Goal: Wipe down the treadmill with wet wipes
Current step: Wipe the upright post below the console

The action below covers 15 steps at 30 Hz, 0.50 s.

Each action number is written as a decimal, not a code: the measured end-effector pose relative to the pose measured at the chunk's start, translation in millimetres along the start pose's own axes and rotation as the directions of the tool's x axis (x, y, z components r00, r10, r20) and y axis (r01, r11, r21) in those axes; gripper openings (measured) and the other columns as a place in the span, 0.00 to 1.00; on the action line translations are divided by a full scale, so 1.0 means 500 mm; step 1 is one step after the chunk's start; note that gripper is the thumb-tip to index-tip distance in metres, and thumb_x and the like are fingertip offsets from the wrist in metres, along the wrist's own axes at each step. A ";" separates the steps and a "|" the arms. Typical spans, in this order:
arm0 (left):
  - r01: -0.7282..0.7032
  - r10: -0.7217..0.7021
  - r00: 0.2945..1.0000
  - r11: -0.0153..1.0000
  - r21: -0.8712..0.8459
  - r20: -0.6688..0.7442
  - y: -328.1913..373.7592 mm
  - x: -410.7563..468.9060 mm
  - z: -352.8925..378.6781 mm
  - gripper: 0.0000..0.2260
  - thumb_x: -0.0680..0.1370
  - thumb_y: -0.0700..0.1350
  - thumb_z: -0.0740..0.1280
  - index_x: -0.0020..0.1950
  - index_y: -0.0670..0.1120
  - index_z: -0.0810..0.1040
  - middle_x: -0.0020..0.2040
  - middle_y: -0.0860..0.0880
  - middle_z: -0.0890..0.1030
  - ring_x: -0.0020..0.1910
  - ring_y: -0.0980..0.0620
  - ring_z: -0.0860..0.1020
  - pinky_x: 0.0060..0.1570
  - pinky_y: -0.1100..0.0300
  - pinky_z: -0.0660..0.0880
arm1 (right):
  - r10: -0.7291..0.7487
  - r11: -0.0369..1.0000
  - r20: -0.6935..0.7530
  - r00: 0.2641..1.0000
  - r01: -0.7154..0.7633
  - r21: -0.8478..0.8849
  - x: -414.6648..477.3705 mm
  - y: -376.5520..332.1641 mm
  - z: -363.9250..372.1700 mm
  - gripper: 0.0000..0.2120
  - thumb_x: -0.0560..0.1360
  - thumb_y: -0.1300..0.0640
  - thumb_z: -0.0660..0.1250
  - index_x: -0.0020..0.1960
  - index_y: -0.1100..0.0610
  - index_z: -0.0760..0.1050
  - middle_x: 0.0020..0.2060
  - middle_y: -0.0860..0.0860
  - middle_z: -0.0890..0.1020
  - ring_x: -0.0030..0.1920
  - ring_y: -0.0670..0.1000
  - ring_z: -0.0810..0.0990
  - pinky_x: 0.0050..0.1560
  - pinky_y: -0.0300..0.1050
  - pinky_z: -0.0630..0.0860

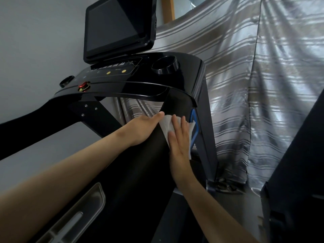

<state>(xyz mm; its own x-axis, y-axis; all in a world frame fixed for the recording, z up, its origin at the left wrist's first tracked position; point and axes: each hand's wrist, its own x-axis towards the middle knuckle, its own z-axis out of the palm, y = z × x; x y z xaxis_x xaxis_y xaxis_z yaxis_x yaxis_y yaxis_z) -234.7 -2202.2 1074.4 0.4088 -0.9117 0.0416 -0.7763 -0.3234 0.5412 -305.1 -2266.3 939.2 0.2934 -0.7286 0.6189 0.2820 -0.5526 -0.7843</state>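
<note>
The white wet wipe (167, 125) was pressed flat on the black handrail (140, 172) of the treadmill (205, 111) by the right hand (178, 142), with its fingers laid straight and open over it. The handrail was gripped by the left hand (145, 128), just at 9 o'clock of the wipe, and the thumb was touching the wipe's edge. The console (140, 88) with its dark screen (115, 28) was seen at 12 o'clock of the hands, and a striped curtain (245, 85) at 3 o'clock.
</note>
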 end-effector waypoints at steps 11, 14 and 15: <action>0.046 -0.038 0.996 0.993 -0.111 0.075 -0.008 0.000 -0.006 0.21 0.75 0.63 0.65 0.49 0.45 0.84 0.44 0.46 0.85 0.40 0.51 0.84 0.45 0.59 0.79 | 0.183 0.979 -0.103 0.978 -0.172 0.109 0.011 0.005 -0.010 0.20 0.85 0.49 0.51 0.72 0.37 0.47 0.73 0.34 0.52 0.77 0.39 0.46 0.78 0.45 0.47; 0.043 -0.036 0.995 0.997 -0.072 0.088 -0.011 0.000 -0.007 0.17 0.74 0.61 0.69 0.49 0.47 0.82 0.42 0.48 0.85 0.37 0.52 0.84 0.37 0.62 0.76 | 0.171 0.977 -0.109 0.979 -0.154 0.148 -0.020 0.011 -0.002 0.19 0.82 0.45 0.52 0.68 0.31 0.48 0.69 0.25 0.52 0.74 0.33 0.50 0.76 0.39 0.50; 0.044 -0.038 0.995 0.997 -0.060 0.094 -0.011 0.001 -0.008 0.18 0.73 0.61 0.70 0.50 0.47 0.82 0.42 0.48 0.85 0.39 0.51 0.84 0.39 0.61 0.77 | 0.165 0.977 -0.108 0.980 -0.147 0.156 -0.025 0.019 -0.003 0.19 0.82 0.46 0.52 0.67 0.31 0.48 0.70 0.25 0.52 0.75 0.33 0.49 0.76 0.39 0.49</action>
<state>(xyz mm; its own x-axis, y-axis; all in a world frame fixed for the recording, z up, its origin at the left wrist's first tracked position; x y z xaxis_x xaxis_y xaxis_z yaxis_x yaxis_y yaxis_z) -228.2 -2199.8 1074.5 0.3912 -0.9184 -0.0587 -0.7274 -0.3477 0.5916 -307.5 -2263.2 924.1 0.2353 -0.8490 0.4731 0.3747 -0.3699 -0.8502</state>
